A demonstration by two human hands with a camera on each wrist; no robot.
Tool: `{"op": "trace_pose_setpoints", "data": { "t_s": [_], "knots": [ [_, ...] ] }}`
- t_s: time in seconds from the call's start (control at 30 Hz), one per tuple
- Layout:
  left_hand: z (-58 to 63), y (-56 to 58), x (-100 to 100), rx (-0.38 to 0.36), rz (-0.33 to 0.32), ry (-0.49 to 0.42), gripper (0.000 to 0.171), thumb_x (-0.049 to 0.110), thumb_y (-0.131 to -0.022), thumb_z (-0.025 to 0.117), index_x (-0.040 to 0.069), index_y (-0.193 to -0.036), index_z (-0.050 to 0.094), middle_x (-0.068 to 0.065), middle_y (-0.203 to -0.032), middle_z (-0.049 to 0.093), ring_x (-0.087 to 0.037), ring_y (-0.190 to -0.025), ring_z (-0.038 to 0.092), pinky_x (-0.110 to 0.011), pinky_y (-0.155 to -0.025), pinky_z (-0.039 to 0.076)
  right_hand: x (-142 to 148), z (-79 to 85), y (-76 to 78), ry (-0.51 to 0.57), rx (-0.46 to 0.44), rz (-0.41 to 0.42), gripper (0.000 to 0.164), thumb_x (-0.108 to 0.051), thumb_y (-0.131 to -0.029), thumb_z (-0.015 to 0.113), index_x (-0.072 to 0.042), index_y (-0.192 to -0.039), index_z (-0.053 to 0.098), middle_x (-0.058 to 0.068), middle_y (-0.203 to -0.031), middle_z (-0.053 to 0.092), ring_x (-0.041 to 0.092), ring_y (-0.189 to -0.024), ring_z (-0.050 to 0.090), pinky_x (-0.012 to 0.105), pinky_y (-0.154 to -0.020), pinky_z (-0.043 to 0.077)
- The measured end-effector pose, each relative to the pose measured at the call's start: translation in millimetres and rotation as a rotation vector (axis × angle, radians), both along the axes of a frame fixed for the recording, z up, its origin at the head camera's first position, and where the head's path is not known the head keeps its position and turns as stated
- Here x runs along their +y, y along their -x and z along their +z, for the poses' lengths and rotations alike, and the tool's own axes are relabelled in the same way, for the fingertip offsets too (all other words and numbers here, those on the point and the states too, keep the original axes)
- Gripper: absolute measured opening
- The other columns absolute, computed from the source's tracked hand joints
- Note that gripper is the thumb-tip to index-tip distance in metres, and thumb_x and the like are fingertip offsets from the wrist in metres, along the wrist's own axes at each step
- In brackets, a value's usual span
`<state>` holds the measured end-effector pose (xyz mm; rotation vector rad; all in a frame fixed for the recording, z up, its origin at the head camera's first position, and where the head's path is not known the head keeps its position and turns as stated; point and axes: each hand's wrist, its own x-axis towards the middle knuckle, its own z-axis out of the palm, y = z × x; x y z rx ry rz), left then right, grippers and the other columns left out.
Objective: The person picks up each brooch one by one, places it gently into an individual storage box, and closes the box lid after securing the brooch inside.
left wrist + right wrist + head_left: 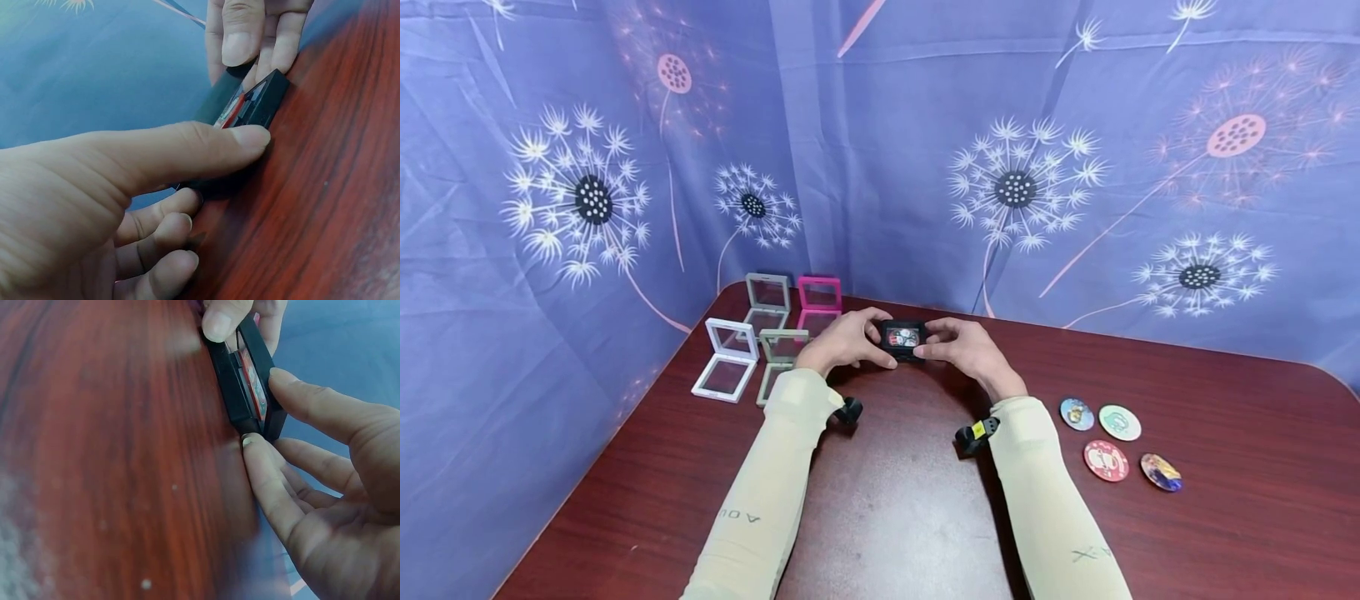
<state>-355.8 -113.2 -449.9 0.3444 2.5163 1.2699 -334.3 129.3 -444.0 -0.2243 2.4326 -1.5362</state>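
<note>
Black frame (226, 387) held at 2 ends

Near the table's (910, 483) back edge, the left hand (850, 337) and right hand (967, 346) clamp thumbs and fingers on this frame, with a printed insert (902, 337) inside. 4 open frames (735, 357) stand near the back left corner; 4 round badges (1106, 461) lie toward the right edge.

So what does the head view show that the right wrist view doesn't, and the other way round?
Only the head view: four loose round discs on the right of the table, the open white frame on the left, and the pale sleeves.
Only the right wrist view: the black frame side-on, showing the gap between its halves.
Both: left grip and right grip holding that frame, a printed disc inside, the table, and blue curtain.
</note>
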Motion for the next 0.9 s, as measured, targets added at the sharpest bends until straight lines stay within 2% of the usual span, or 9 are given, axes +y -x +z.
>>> {"op": "trace_pose_setpoints", "data": {
  "t_s": [0.53,0.9],
  "knots": [
    [-1.4,0.4,0.9,0.003,0.009,-0.002,0.079,0.017,-0.077,0.097,0.015,-0.146,0.059,-0.01,-0.106,0.065,-0.023,-0.082,0.063,-0.033,-0.06,0.056,-2.5,-2.8,1.0,0.003,0.002,-0.006,0.059,-0.009,-0.091,0.085,0.004,-0.143,0.06,0.023,-0.121,0.07,0.025,-0.095,0.072,0.033,-0.082,0.06],
    [0.5,-0.5,0.6,0.013,-0.002,0.006,0.079,0.017,-0.076,0.097,0.015,-0.145,0.059,-0.01,-0.106,0.066,-0.023,-0.082,0.063,-0.034,-0.061,0.056,-3.3,-2.5,0.0,-0.021,0.019,-0.003,0.06,-0.008,-0.089,0.086,0.005,-0.142,0.061,0.022,-0.119,0.071,0.028,-0.102,0.07,0.03,-0.084,0.058]
  ]
}}
